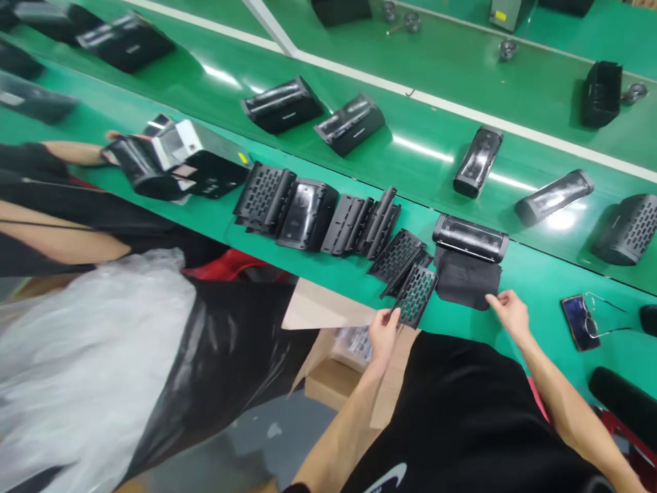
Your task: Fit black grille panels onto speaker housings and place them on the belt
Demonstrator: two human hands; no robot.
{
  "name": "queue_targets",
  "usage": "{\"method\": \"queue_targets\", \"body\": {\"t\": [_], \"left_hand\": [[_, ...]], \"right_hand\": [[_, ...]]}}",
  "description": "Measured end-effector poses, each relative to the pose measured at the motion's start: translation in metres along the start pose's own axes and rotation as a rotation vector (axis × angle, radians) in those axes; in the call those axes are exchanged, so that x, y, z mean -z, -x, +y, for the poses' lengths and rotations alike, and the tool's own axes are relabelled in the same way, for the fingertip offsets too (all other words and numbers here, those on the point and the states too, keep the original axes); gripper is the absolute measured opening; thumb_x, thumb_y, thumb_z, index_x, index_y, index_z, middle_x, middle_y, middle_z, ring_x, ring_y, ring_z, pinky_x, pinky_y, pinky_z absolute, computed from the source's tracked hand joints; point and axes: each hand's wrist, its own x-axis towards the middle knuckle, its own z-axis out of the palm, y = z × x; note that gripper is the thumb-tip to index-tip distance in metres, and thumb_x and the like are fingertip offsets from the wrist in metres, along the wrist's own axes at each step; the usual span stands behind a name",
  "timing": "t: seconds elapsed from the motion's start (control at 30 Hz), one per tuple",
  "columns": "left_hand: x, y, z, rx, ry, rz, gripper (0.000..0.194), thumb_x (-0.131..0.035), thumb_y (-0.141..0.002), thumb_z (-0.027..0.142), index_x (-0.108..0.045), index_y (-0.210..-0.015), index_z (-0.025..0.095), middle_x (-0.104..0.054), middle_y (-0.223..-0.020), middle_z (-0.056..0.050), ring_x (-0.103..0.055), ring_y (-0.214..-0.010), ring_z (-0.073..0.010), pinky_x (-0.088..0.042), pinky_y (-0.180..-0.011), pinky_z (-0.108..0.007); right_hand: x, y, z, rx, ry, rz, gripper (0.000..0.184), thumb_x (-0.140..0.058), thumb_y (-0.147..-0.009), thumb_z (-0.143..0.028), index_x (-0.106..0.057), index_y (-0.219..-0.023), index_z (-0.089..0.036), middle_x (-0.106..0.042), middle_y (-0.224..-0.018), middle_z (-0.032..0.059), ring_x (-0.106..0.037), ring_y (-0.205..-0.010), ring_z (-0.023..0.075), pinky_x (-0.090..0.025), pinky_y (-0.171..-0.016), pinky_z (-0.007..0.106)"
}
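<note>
My left hand point(384, 333) is closed on the near end of a black grille panel point(417, 294) with rows of slots. On the right, my right hand point(512, 316) pinches the lower right corner of a thin black sheet point(467, 279); whether it is cloth or foam I cannot tell. The sheet lies on the green table, touching a black speaker-like housing point(471, 237) just beyond it. Left of the held panel, more slotted grille panels point(397, 253) lie piled on one another.
Further left stand a stack of dark panels point(354, 222) and a black housing point(306, 216). Housings point(350, 123) rest on the green conveyor point(421, 178) ahead. A phone point(577, 322) and glasses point(591, 324) lie right. An open carton point(333, 383) sits below. A co-worker's arm point(76, 152) works at left.
</note>
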Motion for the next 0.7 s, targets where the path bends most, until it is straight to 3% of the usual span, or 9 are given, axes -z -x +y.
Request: {"method": "queue_targets", "body": {"t": [0.07,0.13,0.27,0.37,0.47,0.53,0.63,0.7], "left_hand": [[0.006,0.007,0.003,-0.039,0.049,-0.008,0.056,-0.076,-0.073,0.076,-0.066,-0.084,0.022,-0.072,-0.080,-0.004,-0.069,-0.079,-0.0229,-0.056,-0.078,-0.035],[0.011,0.011,0.006,-0.070,0.094,-0.011,0.054,-0.076,-0.075,0.074,-0.066,-0.088,0.023,-0.075,-0.087,-0.006,-0.072,-0.085,-0.0238,-0.058,-0.083,-0.036],[0.011,0.013,0.017,-0.076,0.298,-0.025,0.055,-0.086,-0.070,0.069,-0.067,-0.093,0.023,-0.078,-0.093,-0.007,-0.076,-0.087,-0.0248,-0.062,-0.083,-0.037],[0.004,0.011,0.029,0.001,0.522,-0.101,0.060,-0.091,-0.068,0.065,-0.068,-0.102,0.022,-0.080,-0.098,-0.007,-0.078,-0.087,-0.0256,-0.065,-0.080,-0.039],[-0.006,0.010,0.043,0.100,0.665,-0.210,0.061,-0.090,-0.071,0.062,-0.069,-0.111,0.021,-0.080,-0.103,-0.007,-0.079,-0.088,-0.0250,-0.067,-0.076,-0.039],[-0.015,0.010,0.052,0.159,0.712,-0.288,0.057,-0.089,-0.074,0.059,-0.069,-0.111,0.021,-0.080,-0.104,-0.007,-0.079,-0.088,-0.0247,-0.068,-0.075,-0.040],[-0.035,0.012,0.063,0.241,0.750,-0.428,0.048,-0.087,-0.080,0.052,-0.069,-0.111,0.020,-0.081,-0.106,-0.009,-0.080,-0.093,-0.0266,-0.068,-0.082,-0.044],[-0.052,0.016,0.068,0.317,0.758,-0.480,0.043,-0.086,-0.083,0.045,-0.071,-0.115,0.020,-0.081,-0.107,-0.010,-0.081,-0.097,-0.0277,-0.068,-0.087,-0.045]], "right_hand": [[-0.022,0.013,-0.005,0.011,0.212,-0.095,0.030,-0.079,-0.092,-0.052,-0.075,-0.089,-0.023,-0.078,-0.085,0.0041,-0.072,-0.080,0.0239,-0.045,-0.070,0.031],[-0.023,0.016,-0.008,0.032,0.335,-0.140,0.032,-0.064,-0.101,-0.051,-0.075,-0.089,-0.024,-0.078,-0.088,0.0057,-0.072,-0.084,0.0243,-0.042,-0.069,0.030],[0.007,0.012,-0.003,0.065,0.395,-0.164,0.040,-0.056,-0.103,-0.048,-0.072,-0.074,-0.024,-0.072,-0.073,0.0066,-0.070,-0.078,0.0260,-0.041,-0.068,0.032],[0.034,0.011,-0.002,0.118,0.419,-0.142,0.039,-0.054,-0.101,-0.047,-0.076,-0.079,-0.023,-0.078,-0.093,0.0108,-0.073,-0.090,0.0274,-0.048,-0.077,0.034],[0.061,0.019,-0.014,0.251,0.337,-0.058,0.035,-0.057,-0.096,-0.047,-0.076,-0.082,-0.021,-0.075,-0.124,0.0152,-0.072,-0.102,0.0283,-0.052,-0.089,0.037],[0.083,0.032,-0.033,0.382,0.204,-0.061,0.037,-0.059,-0.094,-0.050,-0.072,-0.077,-0.020,-0.075,-0.125,0.0151,-0.071,-0.098,0.0275,-0.054,-0.090,0.039],[0.111,0.061,-0.072,0.519,-0.018,-0.235,0.041,-0.060,-0.099,-0.056,-0.071,-0.079,-0.021,-0.077,-0.109,0.0100,-0.068,-0.090,0.0250,-0.054,-0.084,0.036],[0.120,0.080,-0.098,0.538,-0.184,-0.379,0.041,-0.064,-0.101,-0.058,-0.076,-0.089,-0.020,-0.077,-0.104,0.0078,-0.068,-0.094,0.0250,-0.054,-0.085,0.035]]}}
